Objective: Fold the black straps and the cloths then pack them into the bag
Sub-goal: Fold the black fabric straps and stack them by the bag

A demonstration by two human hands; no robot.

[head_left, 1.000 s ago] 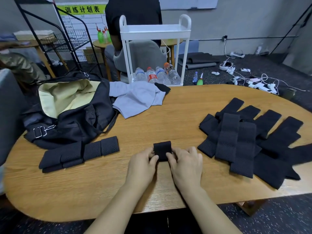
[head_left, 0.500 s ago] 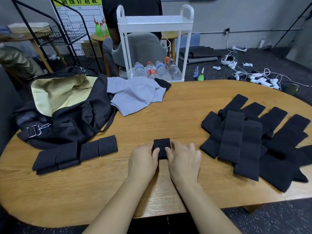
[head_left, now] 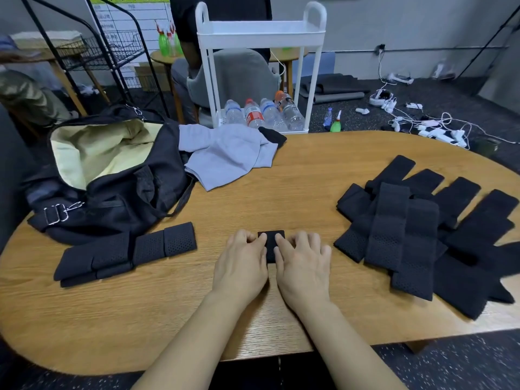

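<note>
On the oval wooden table [head_left: 253, 319], head view, positions by clock face from the table's centre:

Item 1, at 6 o'clock, near edge: folded black strap [head_left: 271, 243], a small squarish pad lying flat on the wood. Left hand [head_left: 242, 266] and right hand [head_left: 302, 267] lie palm-down on either side of it, fingers fairly straight, fingertips pressing on its top; neither hand is curled round it. Most of the pad's near half is hidden between the hands.

Item 2, at 8 o'clock: row of folded straps [head_left: 126, 249], black with perforated faces, laid side by side and overlapping, just in front of the bag.

Item 3, at 10 o'clock: black bag [head_left: 126, 198], lying with its mouth wide, pale yellow lining [head_left: 95, 150] showing, metal buckle [head_left: 55, 213] on its near left side, shoulder strap trailing onto the wood.

Item 4, at 11 to 12 o'clock: grey cloth [head_left: 225, 156], crumpled, unfolded, touching the bag's right side; a dark cloth [head_left: 274, 136] peeks out at its far right corner.

Item 5, at 3 o'clock: pile of unfolded black straps [head_left: 422, 235], long, fanned out and overlapping, well apart from the hands.

Beyond the table, at 12 o'clock: white trolley [head_left: 261, 38] with water bottles [head_left: 264, 114] on its lower shelf; a seated person behind it. At 10 o'clock, black wire rack [head_left: 92, 52]. At 2 o'clock, cables and chargers [head_left: 427, 125] on the dark floor.
</note>
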